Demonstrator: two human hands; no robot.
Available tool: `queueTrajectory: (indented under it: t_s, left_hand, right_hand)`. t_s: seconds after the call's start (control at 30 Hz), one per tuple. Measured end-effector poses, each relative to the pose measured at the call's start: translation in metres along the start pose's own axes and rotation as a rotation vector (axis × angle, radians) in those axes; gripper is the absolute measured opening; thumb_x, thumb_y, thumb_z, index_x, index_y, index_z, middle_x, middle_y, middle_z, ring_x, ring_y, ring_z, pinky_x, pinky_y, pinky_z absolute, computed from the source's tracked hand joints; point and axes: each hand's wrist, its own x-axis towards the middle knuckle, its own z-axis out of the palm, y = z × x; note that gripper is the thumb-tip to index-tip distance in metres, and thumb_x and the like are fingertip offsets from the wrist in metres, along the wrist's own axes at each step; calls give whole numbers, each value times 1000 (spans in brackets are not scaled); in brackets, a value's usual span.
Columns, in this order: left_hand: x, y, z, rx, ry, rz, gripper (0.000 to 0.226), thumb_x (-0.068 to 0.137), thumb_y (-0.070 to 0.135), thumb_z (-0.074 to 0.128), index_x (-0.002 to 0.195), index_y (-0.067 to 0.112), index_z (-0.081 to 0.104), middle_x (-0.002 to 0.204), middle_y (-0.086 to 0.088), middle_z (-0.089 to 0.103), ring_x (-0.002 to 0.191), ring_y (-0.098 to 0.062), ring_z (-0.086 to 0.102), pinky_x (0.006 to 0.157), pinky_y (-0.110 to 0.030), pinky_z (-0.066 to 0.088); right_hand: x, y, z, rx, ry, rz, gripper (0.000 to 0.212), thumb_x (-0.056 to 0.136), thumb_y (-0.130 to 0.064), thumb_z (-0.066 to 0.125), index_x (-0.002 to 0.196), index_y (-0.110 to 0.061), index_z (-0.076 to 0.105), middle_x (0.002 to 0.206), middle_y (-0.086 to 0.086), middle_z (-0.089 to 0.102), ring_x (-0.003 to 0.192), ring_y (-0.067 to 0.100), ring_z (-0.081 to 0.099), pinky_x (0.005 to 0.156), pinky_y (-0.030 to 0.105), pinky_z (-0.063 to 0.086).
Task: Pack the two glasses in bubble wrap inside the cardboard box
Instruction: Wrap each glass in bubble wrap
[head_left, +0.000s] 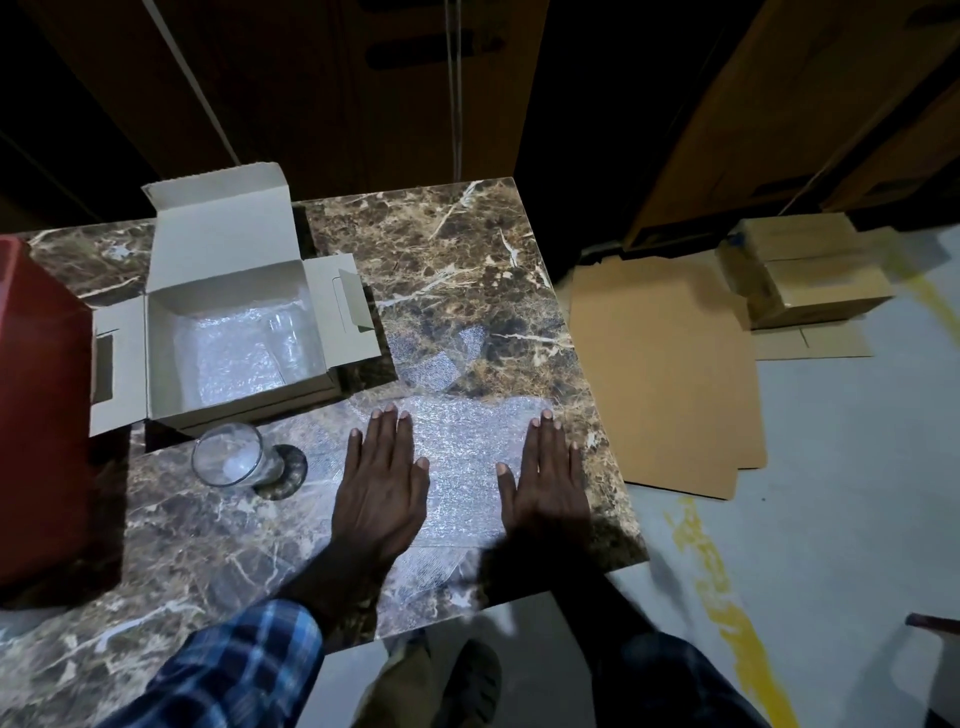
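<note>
The marble-patterned surface (467, 249) carries everything for the job. At its far left stands the cardboard box (234, 332), flaps thrown open, and inside it lies a bubble-wrapped bundle (244, 353) that looks like the first glass already packed, though the wrap hides its contents too well to be sure. Spread flat on the near right part of the surface is a sheet of bubble wrap (462, 467). Both hands lie on it with straight fingers, palms down, gripping nothing: the left hand (382, 483) on the sheet's left side, the right hand (545, 483) on its right side, a bare strip of wrap between them. This reads as smoothing the sheet out ready for the second glass.

That drinking glass (234, 454) stands upright on a dark round coaster (285, 470), just in front of the box and near the left hand, apart from it and seemingly at the sheet's left margin rather than well on it.

The next move would likely be for the left hand to lift the glass across, lay it near one edge of the wrap and roll it up, keeping the sheet from sliding on the smooth surface.
</note>
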Motion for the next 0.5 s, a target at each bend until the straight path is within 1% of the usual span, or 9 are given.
queueTrajectory:
  t_s: [0.07,0.1,0.17,0.23,0.27,0.33,0.4,0.5]
  left_hand:
    - [-5,9,-3,-15,12,64,59,105,33,28,157,5,23,166,-13,15,155,-24,6,125,-45,1]
    - [-8,14,-2,-17,12,104,58,105,31,30,157,5,24,165,-13,16,155,-24,6,125,-46,3]
    - [-14,23,3,-13,-4,161,57,105,29,29,156,5,26,165,-13,20,155,-24,9,125,-47,7]
    - [-20,25,10,2,-46,185,57,105,30,25,156,5,27,164,-13,21,154,-24,12,124,-49,11]
    - [-22,24,12,13,-66,186,58,104,32,23,156,5,27,164,-13,22,154,-24,13,123,-50,13]
    - [-22,21,11,29,-88,182,60,104,34,23,157,6,26,165,-11,21,154,-22,12,123,-50,14]
    - [-22,16,8,34,-92,170,61,105,38,24,158,9,21,166,-8,17,155,-20,9,124,-48,11]
    - [-20,0,2,24,-90,121,66,105,46,25,160,12,13,168,-6,7,155,-19,0,125,-45,3]
  right_hand:
    - [0,-11,0,5,-28,-62,65,106,-44,27,154,0,28,163,17,21,152,30,21,125,44,12]
    - [-3,-17,2,20,-37,-109,64,106,-41,29,155,0,27,164,16,20,153,28,19,125,45,12]
    - [-10,-25,7,50,-43,-183,59,105,-34,34,154,0,30,163,16,22,153,27,19,123,48,19]
    - [-16,-28,10,64,-56,-203,57,105,-33,36,152,0,35,162,16,25,152,27,22,120,49,26]
    - [-18,-27,10,60,-70,-200,58,105,-34,37,152,-1,36,162,16,26,151,27,23,119,49,28]
    - [-19,-19,9,51,-97,-171,62,104,-41,36,153,-3,35,162,14,27,151,25,25,120,46,27]
    - [-20,-8,4,47,-89,-110,67,104,-49,36,154,-5,34,162,12,27,150,25,26,122,42,24]
    - [-18,3,-4,11,-59,-19,70,104,-53,36,152,-2,36,160,16,30,148,31,30,121,43,26]
